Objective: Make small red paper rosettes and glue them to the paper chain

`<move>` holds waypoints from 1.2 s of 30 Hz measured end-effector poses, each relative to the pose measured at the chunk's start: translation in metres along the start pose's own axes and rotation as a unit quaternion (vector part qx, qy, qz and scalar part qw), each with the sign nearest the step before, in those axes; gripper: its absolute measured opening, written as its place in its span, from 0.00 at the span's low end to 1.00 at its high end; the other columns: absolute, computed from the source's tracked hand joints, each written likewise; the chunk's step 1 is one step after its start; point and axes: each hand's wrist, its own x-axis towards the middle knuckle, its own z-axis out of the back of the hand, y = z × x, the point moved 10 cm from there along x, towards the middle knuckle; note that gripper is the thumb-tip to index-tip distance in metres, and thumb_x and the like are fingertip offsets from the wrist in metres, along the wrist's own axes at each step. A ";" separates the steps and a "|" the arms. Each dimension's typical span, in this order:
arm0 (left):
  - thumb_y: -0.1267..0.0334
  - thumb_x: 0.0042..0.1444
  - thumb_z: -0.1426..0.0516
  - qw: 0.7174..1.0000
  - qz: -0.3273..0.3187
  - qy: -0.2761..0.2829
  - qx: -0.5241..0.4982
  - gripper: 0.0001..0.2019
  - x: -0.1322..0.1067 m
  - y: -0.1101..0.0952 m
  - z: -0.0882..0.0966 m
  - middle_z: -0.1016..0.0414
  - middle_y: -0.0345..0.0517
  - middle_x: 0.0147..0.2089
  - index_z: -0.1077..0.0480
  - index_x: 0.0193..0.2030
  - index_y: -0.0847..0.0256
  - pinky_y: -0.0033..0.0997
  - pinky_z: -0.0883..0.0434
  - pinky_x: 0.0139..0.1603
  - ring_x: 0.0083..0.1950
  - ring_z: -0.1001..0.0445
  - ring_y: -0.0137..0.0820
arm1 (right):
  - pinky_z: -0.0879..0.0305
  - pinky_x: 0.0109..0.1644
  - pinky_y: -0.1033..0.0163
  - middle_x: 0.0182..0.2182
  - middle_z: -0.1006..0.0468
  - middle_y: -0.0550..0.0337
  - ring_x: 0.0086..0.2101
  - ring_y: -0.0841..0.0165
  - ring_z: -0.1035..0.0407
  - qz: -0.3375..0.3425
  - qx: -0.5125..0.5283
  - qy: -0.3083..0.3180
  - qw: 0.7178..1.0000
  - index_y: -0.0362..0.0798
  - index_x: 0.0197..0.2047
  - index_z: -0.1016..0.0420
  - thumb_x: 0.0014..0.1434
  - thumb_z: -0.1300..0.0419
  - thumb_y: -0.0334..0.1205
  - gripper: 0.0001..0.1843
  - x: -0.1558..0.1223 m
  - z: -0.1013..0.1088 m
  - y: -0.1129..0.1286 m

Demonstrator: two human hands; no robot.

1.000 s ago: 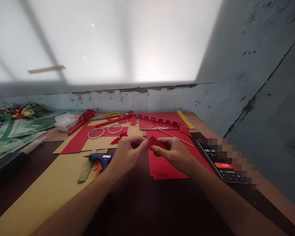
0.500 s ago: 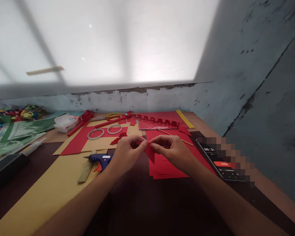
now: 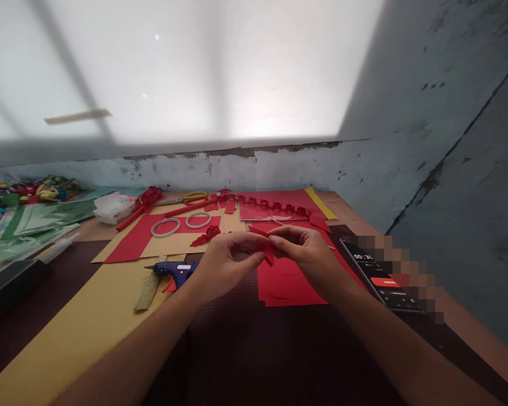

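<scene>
Between thumb and forefinger of the right hand [image 3: 307, 248], clamps a small piece of red paper [image 3: 271, 256], apparently folded, raised clear of the dark mat [image 3: 237, 349]. Meets it from the opposite side with the left hand [image 3: 228, 256], forefinger reaching to the paper and thumb curled just below; cannot tell whether that thumb bears on it too. Shows pointed ends of red above and below the fingertips.

Looks almost weightless, thin yet crisp enough to hold a crease; likely offers the skin fair grip, but probably bends, dents or springs open under a careless squeeze. Best taken flat between finger pads, close to the fold, sparing the pointed corners, with light pressure only.

Below the right fingers, has loose red sheets [image 3: 292, 287] lying on the mat; farther right of them, a phone [image 3: 379, 273] with a lit screen. Just left of the left fingers, has a blue glue gun [image 3: 175, 273]; just beyond them, a red flower-shaped piece [image 3: 210, 233]. Farther past the fingertips, shows two grey rings [image 3: 165, 235], yellow-handled scissors [image 3: 195, 195] and a chain of red paper loops [image 3: 263, 205].
</scene>
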 end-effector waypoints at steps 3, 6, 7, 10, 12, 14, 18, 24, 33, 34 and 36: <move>0.69 0.56 0.37 1.000 0.006 0.002 -0.030 0.10 0.001 0.000 0.000 0.17 0.51 0.44 0.21 0.45 0.62 0.34 0.22 0.48 0.45 0.18 0.36 | 0.34 0.38 0.60 0.29 0.22 0.59 0.30 0.69 0.32 0.006 -0.001 -0.002 1.000 0.47 0.35 0.20 0.54 0.31 0.47 0.12 -0.001 0.001 0.002; 0.68 0.56 0.37 0.998 0.019 0.001 -0.058 0.09 0.001 0.001 0.000 0.17 0.51 0.44 0.21 0.44 0.63 0.35 0.22 0.48 0.45 0.18 0.37 | 0.31 0.42 0.57 0.31 0.21 0.57 0.32 0.66 0.28 0.008 0.000 0.001 1.000 0.48 0.36 0.19 0.55 0.32 0.47 0.12 -0.002 0.000 0.003; 0.68 0.56 0.37 0.998 0.023 0.000 -0.063 0.08 0.001 0.002 0.000 0.17 0.51 0.44 0.21 0.43 0.63 0.35 0.22 0.48 0.45 0.18 0.37 | 0.30 0.43 0.56 0.32 0.20 0.57 0.34 0.65 0.27 0.008 -0.001 0.000 1.000 0.48 0.37 0.19 0.55 0.32 0.48 0.12 -0.003 0.000 0.003; 0.68 0.56 0.37 0.998 0.024 -0.002 -0.061 0.08 0.002 0.002 0.002 0.17 0.52 0.43 0.20 0.43 0.64 0.35 0.23 0.48 0.44 0.18 0.36 | 0.30 0.44 0.55 0.33 0.19 0.56 0.35 0.64 0.26 0.012 -0.006 -0.002 1.000 0.48 0.37 0.18 0.54 0.32 0.48 0.12 -0.003 0.000 0.004; 0.67 0.56 0.37 0.998 0.023 -0.003 -0.054 0.08 0.002 0.002 0.003 0.16 0.52 0.43 0.20 0.43 0.64 0.34 0.23 0.47 0.43 0.18 0.36 | 0.30 0.43 0.55 0.32 0.19 0.56 0.34 0.65 0.27 0.018 -0.004 0.002 1.000 0.48 0.37 0.18 0.54 0.32 0.48 0.12 -0.002 0.000 0.005; 0.66 0.56 0.37 0.999 0.022 -0.004 -0.047 0.08 0.003 0.003 0.005 0.16 0.51 0.42 0.20 0.43 0.63 0.34 0.23 0.47 0.43 0.18 0.36 | 0.31 0.41 0.57 0.31 0.19 0.56 0.32 0.66 0.28 0.024 -0.004 0.001 1.000 0.47 0.37 0.17 0.55 0.32 0.47 0.12 -0.002 0.000 0.006; 0.66 0.58 0.38 0.999 0.016 -0.002 -0.036 0.09 0.003 0.003 0.005 0.16 0.49 0.44 0.20 0.44 0.61 0.33 0.24 0.47 0.45 0.19 0.35 | 0.32 0.40 0.59 0.31 0.19 0.57 0.31 0.67 0.29 0.028 -0.014 -0.003 1.000 0.48 0.38 0.17 0.55 0.31 0.47 0.12 -0.003 0.001 0.008; 0.67 0.56 0.38 0.998 0.040 -0.004 -0.041 0.10 0.001 0.005 0.003 0.17 0.50 0.42 0.21 0.45 0.62 0.33 0.24 0.47 0.44 0.20 0.35 | 0.31 0.40 0.59 0.32 0.18 0.56 0.31 0.67 0.28 0.028 -0.018 -0.013 0.999 0.48 0.39 0.16 0.54 0.30 0.47 0.13 -0.004 0.002 0.009; 0.71 0.51 0.35 0.999 0.036 0.015 -0.029 0.18 0.001 0.006 -0.003 0.20 0.48 0.43 0.24 0.50 0.63 0.31 0.24 0.46 0.44 0.21 0.33 | 0.30 0.38 0.60 0.33 0.17 0.56 0.32 0.68 0.27 0.031 0.009 -0.031 0.999 0.48 0.37 0.15 0.51 0.28 0.47 0.13 -0.003 0.006 0.008; 0.71 0.51 0.35 0.999 0.035 0.015 -0.027 0.18 0.001 0.007 -0.003 0.20 0.48 0.43 0.24 0.50 0.63 0.31 0.24 0.45 0.44 0.21 0.33 | 0.30 0.38 0.60 0.33 0.17 0.56 0.32 0.68 0.27 0.031 0.009 -0.029 0.999 0.49 0.37 0.15 0.51 0.28 0.47 0.13 -0.003 0.006 0.008; 0.71 0.51 0.35 0.999 0.033 0.013 -0.025 0.17 0.001 0.009 -0.002 0.19 0.47 0.41 0.24 0.50 0.63 0.31 0.24 0.44 0.42 0.21 0.33 | 0.30 0.38 0.61 0.33 0.17 0.57 0.31 0.68 0.27 0.030 0.007 -0.024 0.999 0.49 0.38 0.15 0.52 0.28 0.47 0.13 -0.002 0.004 0.006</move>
